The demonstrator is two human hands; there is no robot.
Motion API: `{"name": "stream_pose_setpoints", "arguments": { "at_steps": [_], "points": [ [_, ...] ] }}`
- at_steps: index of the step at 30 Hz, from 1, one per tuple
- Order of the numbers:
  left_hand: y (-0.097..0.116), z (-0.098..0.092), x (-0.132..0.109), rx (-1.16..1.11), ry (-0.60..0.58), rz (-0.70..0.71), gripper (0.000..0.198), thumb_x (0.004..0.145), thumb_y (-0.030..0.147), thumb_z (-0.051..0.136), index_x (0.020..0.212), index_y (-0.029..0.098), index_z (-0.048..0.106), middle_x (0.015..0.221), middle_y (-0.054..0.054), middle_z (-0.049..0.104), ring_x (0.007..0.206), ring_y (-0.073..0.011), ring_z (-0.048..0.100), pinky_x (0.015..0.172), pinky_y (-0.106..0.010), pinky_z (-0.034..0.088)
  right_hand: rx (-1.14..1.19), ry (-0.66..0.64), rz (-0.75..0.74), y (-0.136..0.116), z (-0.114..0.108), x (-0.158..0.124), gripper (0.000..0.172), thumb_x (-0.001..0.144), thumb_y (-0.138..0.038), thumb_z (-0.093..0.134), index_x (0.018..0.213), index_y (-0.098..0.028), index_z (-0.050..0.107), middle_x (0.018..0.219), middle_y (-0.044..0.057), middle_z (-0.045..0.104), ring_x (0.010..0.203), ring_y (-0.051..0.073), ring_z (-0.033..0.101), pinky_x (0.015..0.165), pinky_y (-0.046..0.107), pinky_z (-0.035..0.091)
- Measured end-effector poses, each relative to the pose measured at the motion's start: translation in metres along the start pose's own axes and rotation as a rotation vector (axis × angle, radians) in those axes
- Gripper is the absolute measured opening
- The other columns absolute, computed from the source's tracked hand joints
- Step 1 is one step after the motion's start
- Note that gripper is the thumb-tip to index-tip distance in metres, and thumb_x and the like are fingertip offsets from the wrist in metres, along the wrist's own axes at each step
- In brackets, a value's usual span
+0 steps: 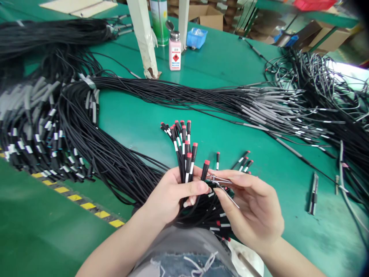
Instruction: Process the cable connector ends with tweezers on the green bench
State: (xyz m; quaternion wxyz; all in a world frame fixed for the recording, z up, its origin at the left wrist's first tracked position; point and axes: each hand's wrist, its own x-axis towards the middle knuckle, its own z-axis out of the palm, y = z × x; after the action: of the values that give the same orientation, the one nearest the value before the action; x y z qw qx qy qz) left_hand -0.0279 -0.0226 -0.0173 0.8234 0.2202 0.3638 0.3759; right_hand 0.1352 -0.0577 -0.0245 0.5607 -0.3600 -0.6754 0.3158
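Observation:
My left hand [173, 192] grips a bunch of thin black cables with red-capped connector ends [183, 148], which stand up and fan out above my fist. My right hand [250, 207] holds metal tweezers [223, 184], their tips pointing left at the red cap of one cable [205, 169] beside my left thumb. Several more red-tipped cables [243, 159] lie on the green table [138, 123] just behind my right hand. The cables trail down over my lap.
Large bundles of black cables with white labels [52, 130] cover the left; another bundle [259, 104] crosses the middle to a tangle at the right. A pink-white bottle with a flame label [174, 52], a white post [145, 38], a blue tray [196, 37] and a second pair of tweezers [313, 192] stand nearby.

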Motion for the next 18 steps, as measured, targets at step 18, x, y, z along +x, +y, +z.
{"name": "stream_pose_setpoints", "arguments": {
  "at_steps": [18],
  "points": [
    [0.0033,0.001,0.0039,-0.052,-0.012,-0.047,0.042,0.054,0.032,0.093,0.066,0.016,0.055,0.043,0.006,0.054,0.033,-0.0033,0.041,0.034,-0.013,0.025,-0.191,-0.005,-0.022,0.0025,0.0043,-0.0005,0.042,0.083,0.001,0.062,0.117,-0.02,0.052,0.111,0.012,0.069,0.102,0.022,0.071,0.084,0.034,0.064]
  ]
}}
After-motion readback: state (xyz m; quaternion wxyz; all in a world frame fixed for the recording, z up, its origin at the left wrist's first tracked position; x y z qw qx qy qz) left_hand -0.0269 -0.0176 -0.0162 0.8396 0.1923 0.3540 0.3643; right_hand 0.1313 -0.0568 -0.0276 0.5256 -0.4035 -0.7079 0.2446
